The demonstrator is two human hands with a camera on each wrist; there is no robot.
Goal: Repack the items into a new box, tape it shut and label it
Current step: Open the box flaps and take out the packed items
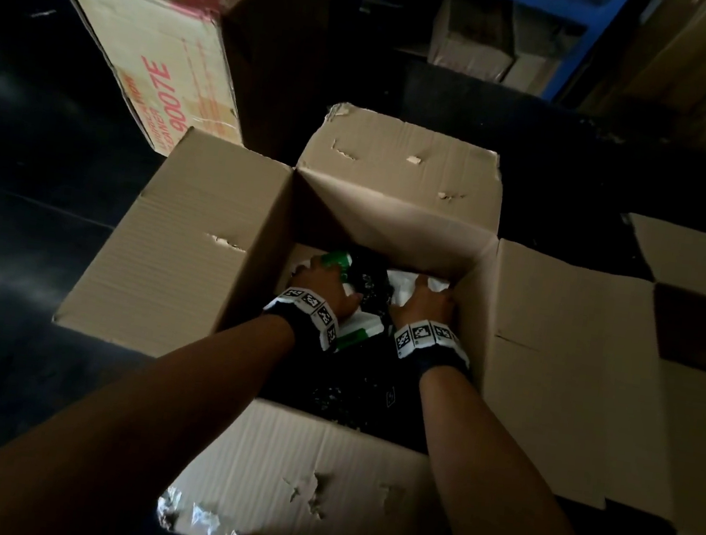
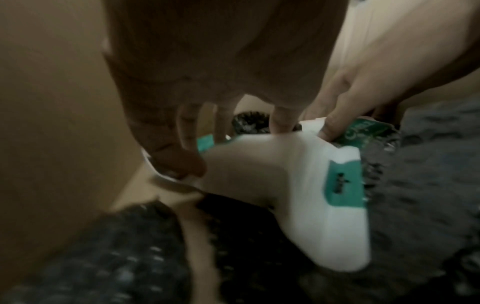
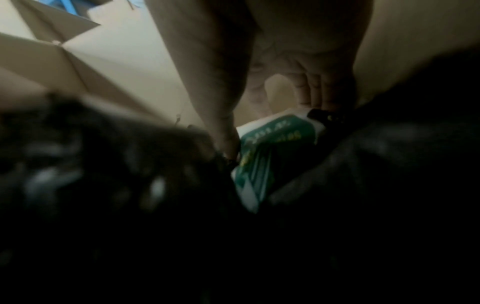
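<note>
An open brown cardboard box [image 1: 194, 239] stands in front of me with all flaps folded out. Both hands reach down into its far end. My left hand [image 1: 326, 286] grips a white-and-green packet [image 1: 361, 332], its fingers [image 2: 281, 119] curled down over the packet [image 2: 311, 195]. My right hand [image 1: 425, 300] pinches another white-and-green packet [image 3: 270, 156] between thumb [image 3: 228, 135] and fingers [image 3: 311, 92], close to the box's right wall. Black bubble-wrapped items [image 1: 345, 391] fill the near part of the box. The wrist views are blurred and dark.
A closed carton with red print [image 1: 153, 65] lies at the back left. Another open box [image 1: 693, 309] adjoins on the right. A blue rack [image 1: 583, 42] with more cartons stands behind. The floor [image 1: 19, 182] at the left is dark.
</note>
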